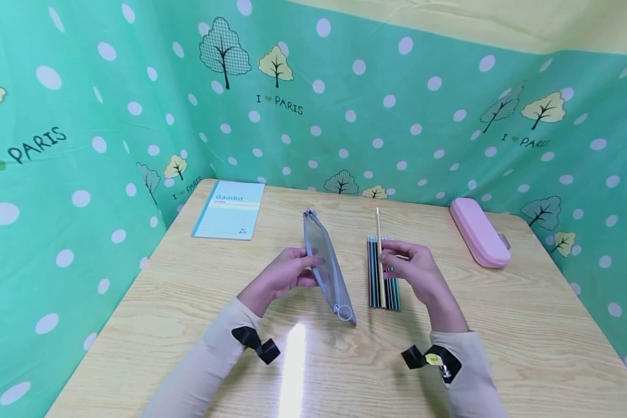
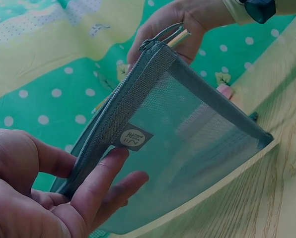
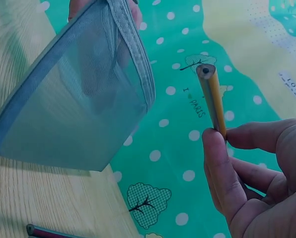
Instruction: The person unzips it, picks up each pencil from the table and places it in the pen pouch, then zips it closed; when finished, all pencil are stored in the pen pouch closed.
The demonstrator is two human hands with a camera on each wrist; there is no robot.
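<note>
Pale wood table (image 1: 533, 348); green dotted cloth (image 1: 339, 136), nine through three o'clock; yellow band (image 1: 528, 26), one; light glare (image 1: 292, 371), six.

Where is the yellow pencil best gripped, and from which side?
Probably pinch the yellow pencil near mid-shaft, from the right, as the right hand does: its shaft is slim and straight, and that leaves both ends free.

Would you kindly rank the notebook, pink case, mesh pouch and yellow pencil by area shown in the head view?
Largest: Notebook
Middle: Pink case and mesh pouch, too close to rank; the pouch is partly covered
Smallest: Yellow pencil
</note>
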